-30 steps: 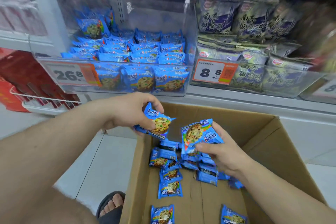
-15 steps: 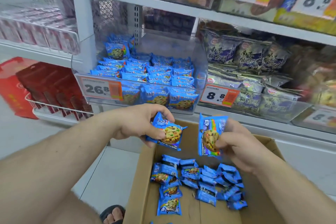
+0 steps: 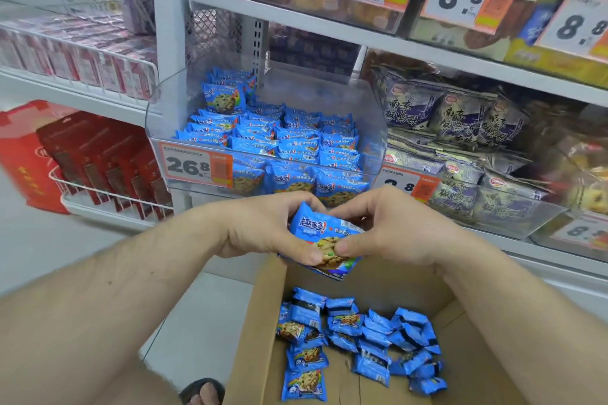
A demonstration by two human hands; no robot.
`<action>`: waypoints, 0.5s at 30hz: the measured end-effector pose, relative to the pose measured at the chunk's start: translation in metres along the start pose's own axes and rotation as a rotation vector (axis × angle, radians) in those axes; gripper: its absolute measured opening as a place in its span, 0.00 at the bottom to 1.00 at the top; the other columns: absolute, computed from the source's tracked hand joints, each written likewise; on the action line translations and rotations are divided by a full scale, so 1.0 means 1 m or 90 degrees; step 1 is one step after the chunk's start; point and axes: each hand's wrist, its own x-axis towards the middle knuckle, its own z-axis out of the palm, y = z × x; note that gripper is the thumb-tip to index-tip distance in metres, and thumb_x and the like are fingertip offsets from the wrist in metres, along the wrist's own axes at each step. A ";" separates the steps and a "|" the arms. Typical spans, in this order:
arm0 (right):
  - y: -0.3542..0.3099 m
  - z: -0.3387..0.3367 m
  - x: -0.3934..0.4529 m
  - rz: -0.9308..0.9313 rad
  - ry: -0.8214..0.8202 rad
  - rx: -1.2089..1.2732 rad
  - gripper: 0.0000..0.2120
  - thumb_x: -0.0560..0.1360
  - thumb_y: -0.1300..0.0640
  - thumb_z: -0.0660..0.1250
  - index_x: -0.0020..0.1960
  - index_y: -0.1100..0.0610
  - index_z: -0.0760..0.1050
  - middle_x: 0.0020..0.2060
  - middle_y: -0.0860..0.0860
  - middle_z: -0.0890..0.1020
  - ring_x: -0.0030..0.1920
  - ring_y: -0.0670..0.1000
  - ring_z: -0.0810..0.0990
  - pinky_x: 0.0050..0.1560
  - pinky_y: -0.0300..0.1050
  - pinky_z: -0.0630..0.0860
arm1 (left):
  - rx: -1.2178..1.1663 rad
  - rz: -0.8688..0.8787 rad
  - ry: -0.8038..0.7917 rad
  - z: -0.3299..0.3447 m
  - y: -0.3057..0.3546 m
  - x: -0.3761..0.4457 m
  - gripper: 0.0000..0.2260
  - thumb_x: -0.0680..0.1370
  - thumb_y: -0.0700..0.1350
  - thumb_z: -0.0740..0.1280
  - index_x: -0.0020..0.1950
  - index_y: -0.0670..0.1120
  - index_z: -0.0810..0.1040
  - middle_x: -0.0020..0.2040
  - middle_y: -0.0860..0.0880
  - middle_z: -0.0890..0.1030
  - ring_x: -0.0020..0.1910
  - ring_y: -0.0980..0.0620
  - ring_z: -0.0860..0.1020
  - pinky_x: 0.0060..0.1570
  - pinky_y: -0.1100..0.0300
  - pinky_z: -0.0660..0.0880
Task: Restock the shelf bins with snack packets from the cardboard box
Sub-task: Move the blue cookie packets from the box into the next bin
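Observation:
My left hand (image 3: 263, 230) and my right hand (image 3: 388, 227) meet above the near edge of the cardboard box (image 3: 260, 322). Together they grip a small stack of blue cookie packets (image 3: 316, 233), thumbs pressed on the front. How many packets are in the stack I cannot tell. Just behind the hands stands the clear shelf bin (image 3: 158, 115), filled with rows of the same blue packets (image 3: 279, 138). Several more blue packets (image 3: 358, 335) lie loose on the box floor.
A 26.8 price tag (image 3: 194, 166) hangs on the bin front. To the right is a bin of purple snack bags (image 3: 460, 148). Red boxes (image 3: 98, 154) fill a wire rack at the left. My sandalled foot (image 3: 204, 391) stands by the box on the tiled floor.
My two hands, each holding packets apart, have come together and lifted toward the bin, joining the packets into one stack. The view has tilted up to show more of the shelves.

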 end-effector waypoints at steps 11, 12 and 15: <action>-0.023 0.009 0.023 -0.022 0.123 -0.026 0.40 0.54 0.32 0.78 0.63 0.37 0.69 0.58 0.34 0.71 0.52 0.28 0.72 0.50 0.26 0.67 | -0.104 0.138 0.176 -0.024 0.012 -0.018 0.22 0.66 0.34 0.74 0.55 0.49 0.74 0.39 0.50 0.81 0.33 0.57 0.77 0.30 0.65 0.72; -0.029 0.007 0.025 -0.039 0.104 -0.023 0.34 0.57 0.36 0.78 0.60 0.37 0.70 0.57 0.32 0.73 0.52 0.24 0.71 0.49 0.22 0.66 | -0.118 0.147 0.169 -0.026 0.012 -0.020 0.22 0.65 0.34 0.74 0.55 0.48 0.74 0.40 0.50 0.81 0.34 0.57 0.78 0.31 0.65 0.72; -0.045 0.003 0.035 -0.071 0.078 -0.041 0.23 0.59 0.40 0.78 0.51 0.36 0.72 0.47 0.28 0.78 0.50 0.22 0.72 0.46 0.19 0.65 | -0.116 0.158 0.171 -0.033 0.013 -0.029 0.21 0.66 0.36 0.74 0.56 0.50 0.74 0.41 0.49 0.81 0.36 0.54 0.77 0.33 0.64 0.72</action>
